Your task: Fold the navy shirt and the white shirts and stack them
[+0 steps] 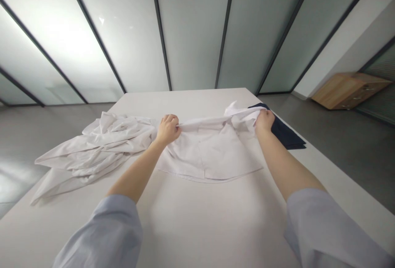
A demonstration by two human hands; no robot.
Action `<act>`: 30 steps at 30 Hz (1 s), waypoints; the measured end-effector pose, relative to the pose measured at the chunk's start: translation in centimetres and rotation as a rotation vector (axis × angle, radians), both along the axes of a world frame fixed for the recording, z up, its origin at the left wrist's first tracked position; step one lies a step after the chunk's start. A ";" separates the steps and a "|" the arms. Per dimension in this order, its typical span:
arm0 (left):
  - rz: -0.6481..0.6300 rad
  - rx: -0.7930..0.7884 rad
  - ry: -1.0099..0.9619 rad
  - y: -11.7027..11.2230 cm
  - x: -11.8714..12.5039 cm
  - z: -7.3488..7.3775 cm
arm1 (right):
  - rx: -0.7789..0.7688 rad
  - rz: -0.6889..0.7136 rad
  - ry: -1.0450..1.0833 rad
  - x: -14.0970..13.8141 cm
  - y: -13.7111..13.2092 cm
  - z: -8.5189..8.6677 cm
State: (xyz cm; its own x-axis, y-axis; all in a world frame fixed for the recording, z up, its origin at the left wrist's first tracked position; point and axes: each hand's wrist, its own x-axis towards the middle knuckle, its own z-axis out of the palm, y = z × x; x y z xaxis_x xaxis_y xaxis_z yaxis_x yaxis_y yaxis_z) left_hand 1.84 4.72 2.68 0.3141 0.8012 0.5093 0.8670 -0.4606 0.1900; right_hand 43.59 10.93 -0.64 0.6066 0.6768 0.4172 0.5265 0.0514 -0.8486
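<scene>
A white shirt (212, 150) hangs between my two hands, its upper edge pulled taut and lifted while the curved hem rests on the table. My left hand (168, 129) is closed on the shirt's upper left part. At the other end my right hand (264, 120) grips a bunched piece of the same cloth. The front placket runs down the middle of the shirt. Left of my left hand lies a crumpled heap of white cloth (105, 142). Partly behind my right hand and forearm is a folded dark navy cloth (285, 134).
The white table (203, 222) extends in front of me to a far edge near frosted glass panels (194, 29) with dark frames. A wooden drawer cabinet (348, 90) stands on the grey floor (321, 132) at the right.
</scene>
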 end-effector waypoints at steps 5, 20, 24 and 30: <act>-0.407 -0.642 0.128 -2.8 -0.3 0.6 | -0.350 0.059 -0.249 2.0 -2.5 0.2; -0.146 -0.638 0.296 -0.9 6.5 -3.7 | -0.721 0.593 -1.086 -13.1 -3.0 1.1; -0.135 -0.594 0.307 -1.8 6.8 -3.2 | -0.658 0.544 -1.006 -12.6 -4.2 0.8; -0.174 -0.156 0.131 -3.1 5.5 -1.2 | -0.024 0.369 -0.878 -9.7 -6.8 0.3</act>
State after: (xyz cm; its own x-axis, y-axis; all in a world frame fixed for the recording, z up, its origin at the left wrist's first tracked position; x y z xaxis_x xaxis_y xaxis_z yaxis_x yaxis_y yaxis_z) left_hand 7.36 1.60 1.48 0.5092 0.7950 0.3297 0.7992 -0.5789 0.1617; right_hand 33.90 4.17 -0.34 -0.1709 0.7775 0.6052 0.9304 0.3295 -0.1606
